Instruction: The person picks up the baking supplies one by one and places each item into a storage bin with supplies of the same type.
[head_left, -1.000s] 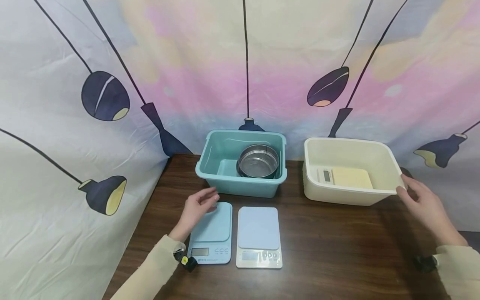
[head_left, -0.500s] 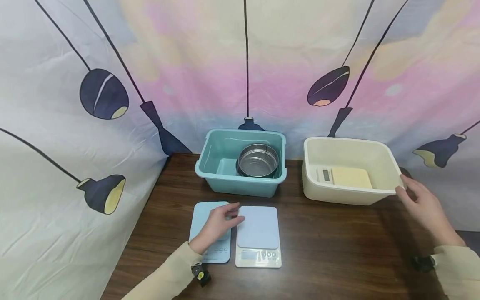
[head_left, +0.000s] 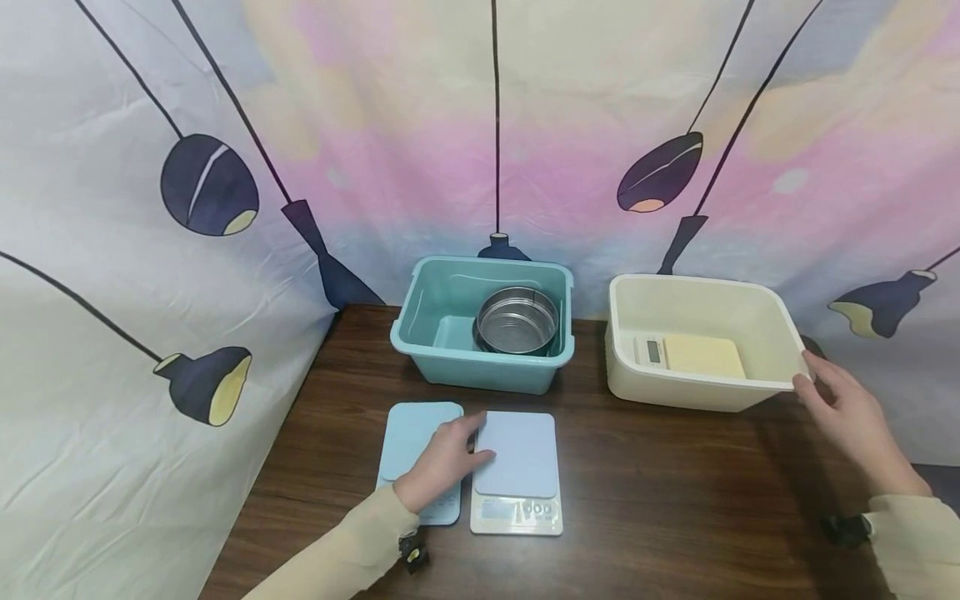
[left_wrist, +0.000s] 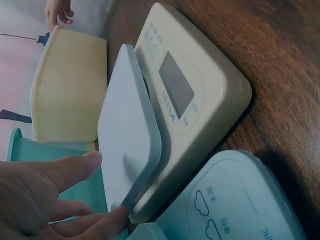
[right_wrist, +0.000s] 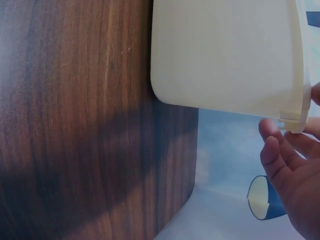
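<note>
My left hand [head_left: 442, 462] reaches over the light blue kitchen scale [head_left: 415, 433], its fingertips at the left edge of the white kitchen scale [head_left: 517, 454]. In the left wrist view a fingertip touches the edge of that scale's raised platform [left_wrist: 127, 125], and the thumb is held apart from the fingers. Both scales lie flat on the table, side by side. With the thumb and fingers about its right rim, my right hand [head_left: 855, 417] holds the cream plastic bin [head_left: 675, 396]. A pale yellow scale [head_left: 701, 356] lies inside that bin.
A teal plastic bin [head_left: 480, 373] stands behind the two scales and holds a round metal sieve [head_left: 517, 321]. The dark wood table [head_left: 660, 508] ends at a printed cloth backdrop [head_left: 375, 125].
My left hand has moved right, from the light blue scale's upper left to the white scale's left edge. My right hand stays on the cream bin's rim.
</note>
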